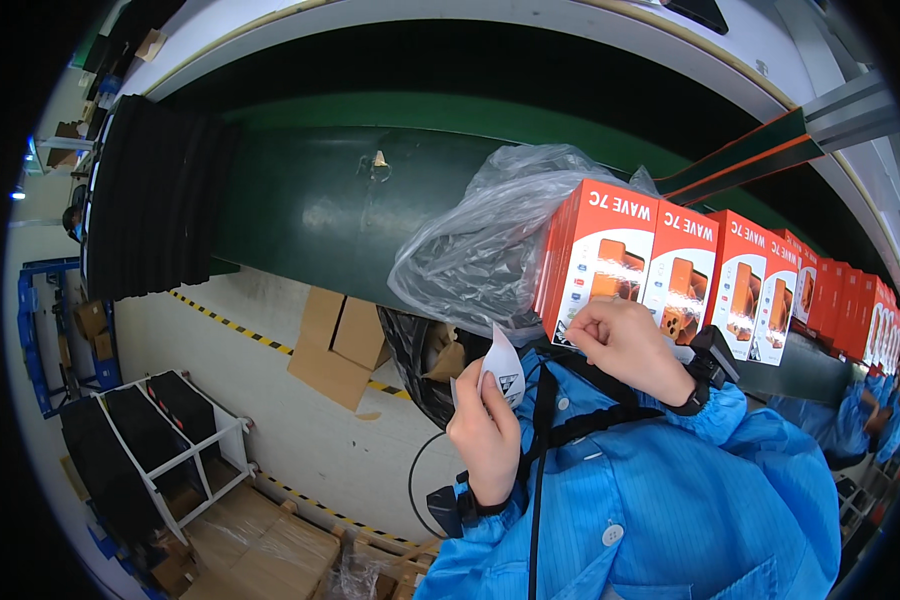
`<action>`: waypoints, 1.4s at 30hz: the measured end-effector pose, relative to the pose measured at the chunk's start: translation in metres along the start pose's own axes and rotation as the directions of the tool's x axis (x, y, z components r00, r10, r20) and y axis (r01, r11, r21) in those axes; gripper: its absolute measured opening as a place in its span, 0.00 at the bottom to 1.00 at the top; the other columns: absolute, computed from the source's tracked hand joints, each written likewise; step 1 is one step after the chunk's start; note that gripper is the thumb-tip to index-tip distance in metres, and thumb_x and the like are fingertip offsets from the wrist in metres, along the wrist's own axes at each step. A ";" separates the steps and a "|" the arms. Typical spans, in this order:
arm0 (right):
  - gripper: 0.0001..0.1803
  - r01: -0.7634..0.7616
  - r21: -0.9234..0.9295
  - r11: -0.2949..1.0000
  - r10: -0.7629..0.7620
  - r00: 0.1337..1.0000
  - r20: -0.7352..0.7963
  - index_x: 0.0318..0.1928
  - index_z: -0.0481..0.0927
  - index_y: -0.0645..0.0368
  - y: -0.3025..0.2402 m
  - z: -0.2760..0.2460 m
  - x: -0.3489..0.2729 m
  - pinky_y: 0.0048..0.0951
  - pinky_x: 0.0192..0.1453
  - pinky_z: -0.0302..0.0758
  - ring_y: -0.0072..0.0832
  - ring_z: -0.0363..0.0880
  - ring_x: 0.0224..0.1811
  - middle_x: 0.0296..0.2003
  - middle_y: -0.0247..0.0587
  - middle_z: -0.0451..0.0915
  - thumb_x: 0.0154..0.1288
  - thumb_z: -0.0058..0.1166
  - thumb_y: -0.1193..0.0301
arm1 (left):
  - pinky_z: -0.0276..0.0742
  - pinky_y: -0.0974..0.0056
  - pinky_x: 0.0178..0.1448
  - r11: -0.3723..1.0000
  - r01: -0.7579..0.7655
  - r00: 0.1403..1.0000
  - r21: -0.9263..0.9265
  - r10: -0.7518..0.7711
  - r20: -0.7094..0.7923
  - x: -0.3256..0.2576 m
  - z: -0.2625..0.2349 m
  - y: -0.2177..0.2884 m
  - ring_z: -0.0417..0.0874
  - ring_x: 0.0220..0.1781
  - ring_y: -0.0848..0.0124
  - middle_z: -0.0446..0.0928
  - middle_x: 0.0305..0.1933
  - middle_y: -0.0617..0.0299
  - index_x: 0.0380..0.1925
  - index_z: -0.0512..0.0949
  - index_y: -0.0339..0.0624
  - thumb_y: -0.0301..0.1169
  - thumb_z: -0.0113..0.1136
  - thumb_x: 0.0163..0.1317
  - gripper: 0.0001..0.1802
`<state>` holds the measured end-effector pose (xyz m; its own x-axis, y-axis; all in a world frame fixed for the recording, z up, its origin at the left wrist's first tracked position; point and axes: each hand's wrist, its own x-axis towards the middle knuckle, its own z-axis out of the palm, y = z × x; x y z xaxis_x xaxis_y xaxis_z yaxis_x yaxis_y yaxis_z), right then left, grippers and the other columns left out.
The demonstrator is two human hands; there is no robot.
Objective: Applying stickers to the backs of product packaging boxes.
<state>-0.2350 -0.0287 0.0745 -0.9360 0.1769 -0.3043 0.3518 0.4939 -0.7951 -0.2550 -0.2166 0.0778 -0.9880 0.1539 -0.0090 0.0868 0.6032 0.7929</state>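
My left hand [485, 440] is closed on a curled white sticker sheet [505, 368] with a black printed mark, held upright in front of my chest. My right hand [625, 345] is pinched beside the lower corner of the nearest red phone box [610, 225]. Anything between those fingertips is too small to make out. A small black-and-white label shows at that corner, just left of the fingertips. More red-and-white phone boxes [682, 240] stand in a row to the right, their print upside down to me.
Clear plastic wrap [470, 250] lies crumpled left of the boxes on the green bench [300, 190]. A stack of black trays [155, 200] stands at its left end. Below are a black bag [410, 350], cardboard [335, 345] and a white-framed cart [170, 440]. Other people in blue sit far right.
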 end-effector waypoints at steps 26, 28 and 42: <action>0.48 0.165 0.442 0.882 0.136 0.808 -0.573 0.68 0.42 0.71 0.058 -0.070 -0.057 0.35 0.72 0.47 0.46 0.46 0.72 0.66 0.62 0.50 0.58 0.59 0.66 | 0.64 0.61 0.64 0.521 0.573 0.759 -0.633 -0.046 0.649 0.092 0.123 -0.007 0.70 0.61 0.63 0.64 0.65 0.50 0.67 0.54 0.37 0.37 0.41 0.71 0.28; 0.47 0.195 0.581 0.790 0.132 0.872 -0.472 0.68 0.42 0.69 0.057 -0.085 -0.056 0.39 0.71 0.51 0.44 0.50 0.70 0.65 0.61 0.52 0.55 0.57 0.74 | 0.68 0.59 0.61 0.483 0.614 0.748 -0.624 -0.105 0.655 0.091 0.120 0.007 0.73 0.58 0.61 0.68 0.61 0.50 0.64 0.59 0.34 0.39 0.43 0.70 0.27; 0.33 0.127 0.337 0.933 0.116 0.779 -0.616 0.67 0.59 0.62 0.170 -0.227 -0.207 0.35 0.72 0.48 0.39 0.48 0.72 0.68 0.52 0.53 0.64 0.51 0.66 | 0.70 0.60 0.60 0.527 0.691 0.594 -0.496 -0.023 0.804 -0.038 0.207 0.182 0.75 0.56 0.62 0.73 0.56 0.53 0.59 0.65 0.34 0.43 0.52 0.65 0.29</action>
<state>0.0166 0.2116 0.1215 -0.6942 0.7197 -0.0066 0.2129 0.1965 -0.9571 -0.1752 0.0493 0.0968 -0.4869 0.7065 -0.5135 -0.6998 0.0362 0.7134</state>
